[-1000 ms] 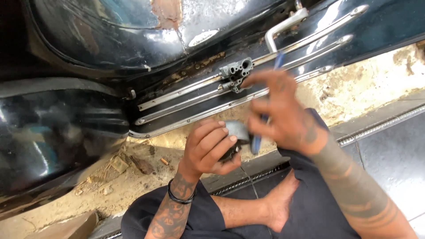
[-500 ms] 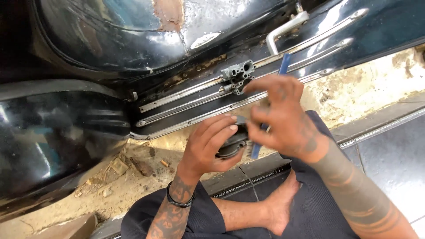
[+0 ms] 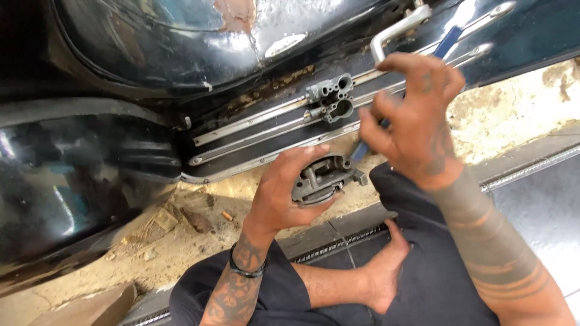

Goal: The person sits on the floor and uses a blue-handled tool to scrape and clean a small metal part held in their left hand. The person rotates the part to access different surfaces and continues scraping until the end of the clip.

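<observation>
Fingers of the left hand (image 3: 281,196) are curled around a grey cast-metal carburetor half (image 3: 320,180), its ribbed, dull inner face turned up over the lap; the right hand (image 3: 417,115) is closed round a blue-handled brush (image 3: 450,39), lifted clear of the part. A second carburetor body (image 3: 329,96), bored with round ports, lies apart on the black ribbed running board (image 3: 254,142). Cleaning is judged unfinished, reassembly not begun.

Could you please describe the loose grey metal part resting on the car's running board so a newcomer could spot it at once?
Start at the dark car body, then drop to its black running board with three chrome strips. On those strips sits a small grey cast-metal block with round bores, just left of the bent chrome handle. Unlike the similar round grey part in the left hand, nobody touches it.
</observation>
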